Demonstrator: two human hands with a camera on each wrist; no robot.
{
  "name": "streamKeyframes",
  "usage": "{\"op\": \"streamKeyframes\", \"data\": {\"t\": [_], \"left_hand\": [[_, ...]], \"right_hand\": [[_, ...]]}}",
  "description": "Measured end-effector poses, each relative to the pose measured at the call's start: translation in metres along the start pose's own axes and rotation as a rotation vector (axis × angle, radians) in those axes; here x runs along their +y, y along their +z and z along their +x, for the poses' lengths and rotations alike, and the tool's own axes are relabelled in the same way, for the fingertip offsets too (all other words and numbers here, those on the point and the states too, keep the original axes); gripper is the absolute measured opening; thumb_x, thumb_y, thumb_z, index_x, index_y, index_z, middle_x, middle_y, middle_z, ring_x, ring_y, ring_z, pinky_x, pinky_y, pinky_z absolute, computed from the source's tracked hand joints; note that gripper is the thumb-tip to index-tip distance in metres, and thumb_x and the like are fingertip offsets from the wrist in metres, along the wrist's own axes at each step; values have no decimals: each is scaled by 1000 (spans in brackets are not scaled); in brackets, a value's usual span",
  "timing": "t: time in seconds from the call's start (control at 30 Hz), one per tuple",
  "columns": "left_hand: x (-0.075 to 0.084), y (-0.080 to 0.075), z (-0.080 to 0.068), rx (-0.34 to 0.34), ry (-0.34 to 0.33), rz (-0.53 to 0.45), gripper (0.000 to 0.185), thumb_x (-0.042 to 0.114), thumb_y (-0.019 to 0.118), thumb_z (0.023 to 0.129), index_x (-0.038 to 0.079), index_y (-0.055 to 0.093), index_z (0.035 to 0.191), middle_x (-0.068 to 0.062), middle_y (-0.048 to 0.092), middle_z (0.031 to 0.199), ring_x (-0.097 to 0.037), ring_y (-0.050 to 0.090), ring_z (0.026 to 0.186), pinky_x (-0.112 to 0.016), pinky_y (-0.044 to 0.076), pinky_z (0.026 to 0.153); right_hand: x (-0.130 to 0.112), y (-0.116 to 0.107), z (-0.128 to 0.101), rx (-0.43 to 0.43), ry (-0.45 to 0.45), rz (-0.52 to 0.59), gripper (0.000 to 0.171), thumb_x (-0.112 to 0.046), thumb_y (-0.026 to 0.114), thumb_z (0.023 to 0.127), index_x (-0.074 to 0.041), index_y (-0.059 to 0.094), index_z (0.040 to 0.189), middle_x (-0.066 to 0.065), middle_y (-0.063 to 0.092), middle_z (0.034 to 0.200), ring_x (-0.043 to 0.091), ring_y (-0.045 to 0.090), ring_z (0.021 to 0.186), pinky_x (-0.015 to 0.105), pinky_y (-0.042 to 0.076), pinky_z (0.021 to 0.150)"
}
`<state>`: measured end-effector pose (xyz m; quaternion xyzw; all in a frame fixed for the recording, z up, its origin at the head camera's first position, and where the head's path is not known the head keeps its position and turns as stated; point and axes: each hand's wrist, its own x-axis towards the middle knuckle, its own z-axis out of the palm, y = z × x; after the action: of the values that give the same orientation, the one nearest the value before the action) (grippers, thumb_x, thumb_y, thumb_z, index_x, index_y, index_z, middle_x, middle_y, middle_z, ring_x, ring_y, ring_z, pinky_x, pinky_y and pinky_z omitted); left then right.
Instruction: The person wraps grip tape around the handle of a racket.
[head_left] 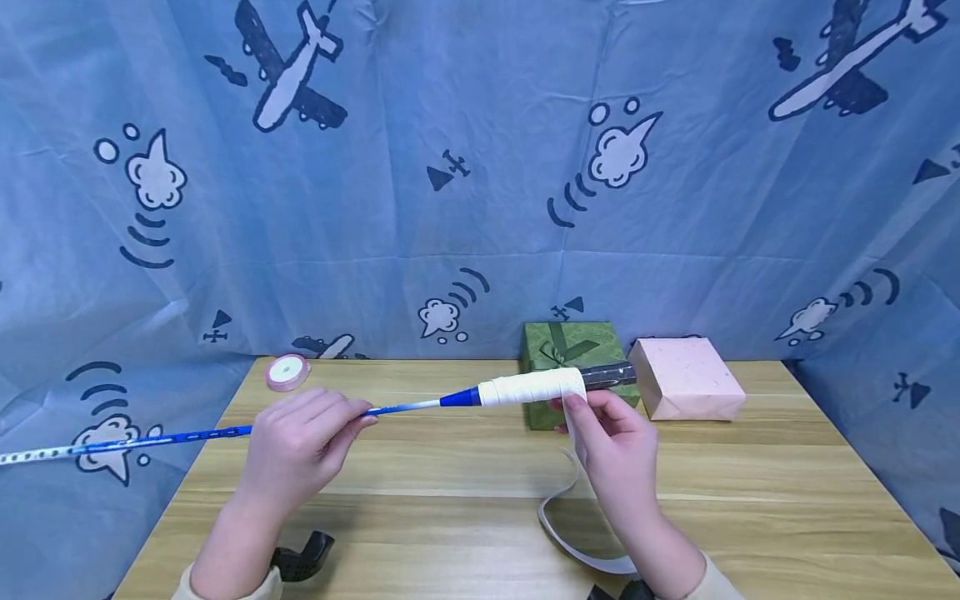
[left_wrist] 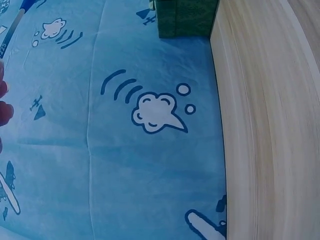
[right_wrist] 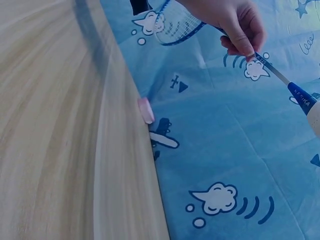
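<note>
A badminton racket lies across the head view, its handle toward the right. My left hand pinches the blue and white shaft; in the right wrist view the strung racket head extends beyond this hand. White grip tape covers much of the handle, leaving the black butt end bare. At the edge of that wrap, my right hand pinches the tape between thumb and fingers. The tape's loose tail curls down below the handle. Only the left fingertips show in the left wrist view.
Behind the handle stands a green gift box with a bow, a pink wrapped box to its right. A pink-rimmed ribbon spool sits at the back left of the wooden table. A blue patterned curtain hangs behind.
</note>
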<state>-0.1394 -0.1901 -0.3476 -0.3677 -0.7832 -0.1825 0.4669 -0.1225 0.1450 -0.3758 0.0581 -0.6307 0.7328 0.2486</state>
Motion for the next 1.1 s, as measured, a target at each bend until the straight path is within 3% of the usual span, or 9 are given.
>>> {"op": "streamKeyframes", "data": {"t": [0.23,0.53,0.7,0.93,1.1], "left_hand": [[2,0,2,4,-12,63,38,38,59,106,11,76,86,3,69,71,-14,60,58,-31,46,52],[1,-3,-3,-83,-69,14,33,39,60,105,14,75,88,9,63,68,-4,49,52,-17,35,44],[0,-4,-4,-100,-82,6,36,42,59,105,14,75,91,7,68,71,-4,52,51,-17,38,44],[0,-3,-5,-67,-66,-19,34,42,61,104,16,75,87,6,73,76,-5,61,57,-21,44,47],[-1,-1,-4,-32,-47,-8,35,41,62,104,15,74,83,6,70,74,-7,57,58,-22,43,48]], "right_hand": [[1,-1,0,-36,-7,15,9,7,66,96,14,67,92,11,77,84,17,75,74,28,60,63],[1,-1,0,-34,-4,-4,13,3,68,97,13,68,87,11,77,81,15,73,69,28,59,61],[2,-2,-1,-37,22,-31,15,1,69,97,12,68,86,10,77,80,18,74,70,29,60,63],[1,-2,-1,-11,66,-35,18,-1,70,97,12,69,84,11,76,76,22,75,70,29,61,63],[3,-2,0,-1,70,-45,21,-1,70,97,11,67,80,11,73,69,21,73,63,30,60,60]]}}
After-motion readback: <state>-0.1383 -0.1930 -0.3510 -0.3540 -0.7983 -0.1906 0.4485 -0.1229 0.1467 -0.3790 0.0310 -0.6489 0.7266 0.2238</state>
